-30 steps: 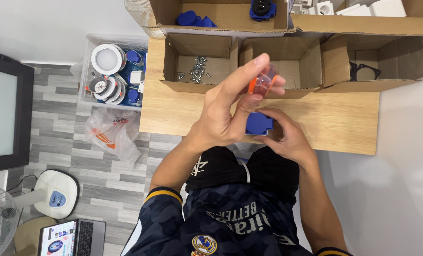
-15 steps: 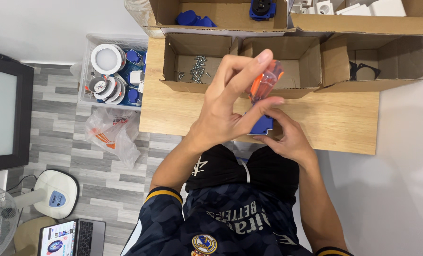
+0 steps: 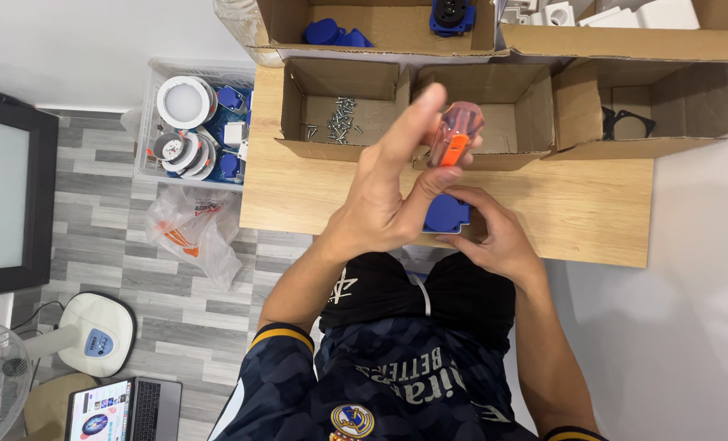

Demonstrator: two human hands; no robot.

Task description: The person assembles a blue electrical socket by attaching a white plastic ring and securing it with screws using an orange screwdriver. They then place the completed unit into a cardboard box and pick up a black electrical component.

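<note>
My left hand (image 3: pixel 384 200) is raised over the wooden table (image 3: pixel 560 204) and grips a screwdriver with an orange and clear handle (image 3: pixel 452 139), held upright. Its tip points down at a blue socket part (image 3: pixel 444 214). My right hand (image 3: pixel 490 233) holds that blue part from below and the right, near the table's front edge. The screwdriver's shaft is hidden behind my fingers.
Open cardboard boxes line the table's back: one with loose screws (image 3: pixel 339 121), an empty middle one (image 3: pixel 507 114), one with a black ring-shaped piece (image 3: pixel 629 122). Behind them, larger boxes hold blue parts (image 3: pixel 331 34). A clear bin (image 3: pixel 193 122) and plastic bag (image 3: pixel 188 233) sit on the floor at left.
My left hand has turned on the screwdriver handle, with the fingers shifting around it. The blue part and my right hand have stayed in the same place.
</note>
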